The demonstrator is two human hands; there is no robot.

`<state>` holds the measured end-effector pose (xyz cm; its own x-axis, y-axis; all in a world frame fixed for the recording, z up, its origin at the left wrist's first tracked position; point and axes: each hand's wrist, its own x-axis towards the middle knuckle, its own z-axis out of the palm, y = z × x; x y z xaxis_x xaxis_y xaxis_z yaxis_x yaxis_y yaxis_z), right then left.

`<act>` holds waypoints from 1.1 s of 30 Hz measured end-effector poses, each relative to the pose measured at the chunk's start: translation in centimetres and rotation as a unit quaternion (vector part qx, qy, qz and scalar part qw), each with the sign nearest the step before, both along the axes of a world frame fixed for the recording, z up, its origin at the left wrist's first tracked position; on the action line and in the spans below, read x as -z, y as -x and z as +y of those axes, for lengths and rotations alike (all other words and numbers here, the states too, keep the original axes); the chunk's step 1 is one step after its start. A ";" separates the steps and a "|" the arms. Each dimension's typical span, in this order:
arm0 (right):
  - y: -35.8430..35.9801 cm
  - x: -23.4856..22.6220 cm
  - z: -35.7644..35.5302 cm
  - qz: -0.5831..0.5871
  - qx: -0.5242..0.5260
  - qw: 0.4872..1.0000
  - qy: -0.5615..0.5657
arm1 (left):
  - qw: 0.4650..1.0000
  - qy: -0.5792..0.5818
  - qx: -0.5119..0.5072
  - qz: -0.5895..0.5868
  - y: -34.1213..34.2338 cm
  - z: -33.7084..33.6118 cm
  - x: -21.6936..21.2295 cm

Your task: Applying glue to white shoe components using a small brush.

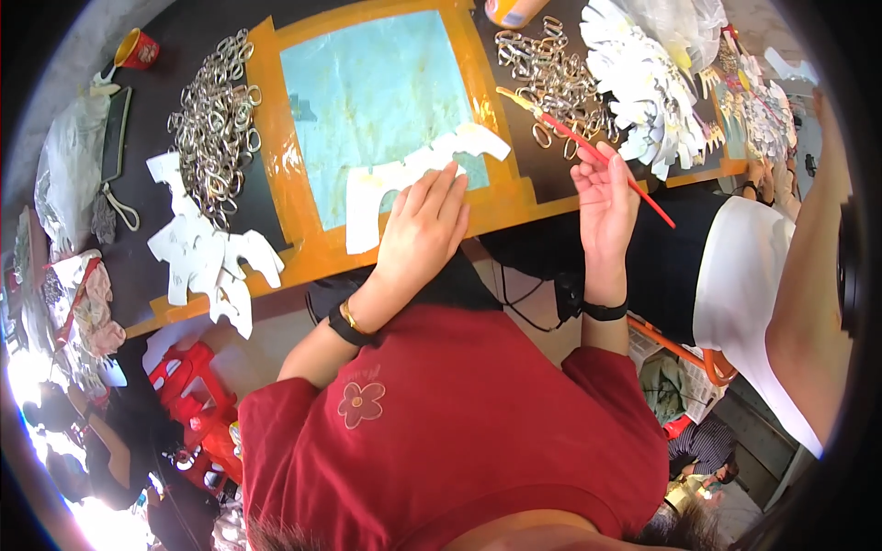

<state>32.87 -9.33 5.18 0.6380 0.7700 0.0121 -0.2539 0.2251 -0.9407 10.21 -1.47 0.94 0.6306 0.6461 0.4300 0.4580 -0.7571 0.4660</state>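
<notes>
My left hand (424, 220) lies with stretched fingers on the lower edge of a row of white cut-out pieces (364, 217). These curved, strap-like pieces sit on a pale blue-green sheet (372, 87) bordered by orange tape (274, 138). To the right, my right hand (606, 207) is closed around a slim red paintbrush (588, 147). Its yellowish tip points up and left, over metal rings, and its handle end sticks out to the lower right. Whether the tip touches anything, I cannot tell.
Metal ring piles lie left (218, 119) and right (551, 78) of the sheet. White cut-outs (197, 248) overhang the table's front left edge; a big stack (638, 83) stands right. A red cup (138, 50) is far left. Another person's arm (813, 275) is close on the right.
</notes>
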 end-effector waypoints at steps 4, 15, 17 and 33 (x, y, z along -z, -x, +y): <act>-2.4 -0.9 2.9 0.193 -0.043 0.977 -0.082 | 1.000 0.010 0.000 0.004 0.1 -0.2 0.7; -6.6 -9.5 13.5 -0.442 0.145 0.885 -0.017 | 1.000 -0.012 0.009 0.004 0.2 -0.5 0.2; -6.4 -9.8 15.2 -0.456 0.131 0.880 0.016 | 1.000 -0.015 0.006 0.004 0.3 -0.5 0.2; -8.1 -10.5 15.9 -0.514 0.032 0.855 0.052 | 1.000 -0.017 0.006 -0.010 0.2 -0.4 0.5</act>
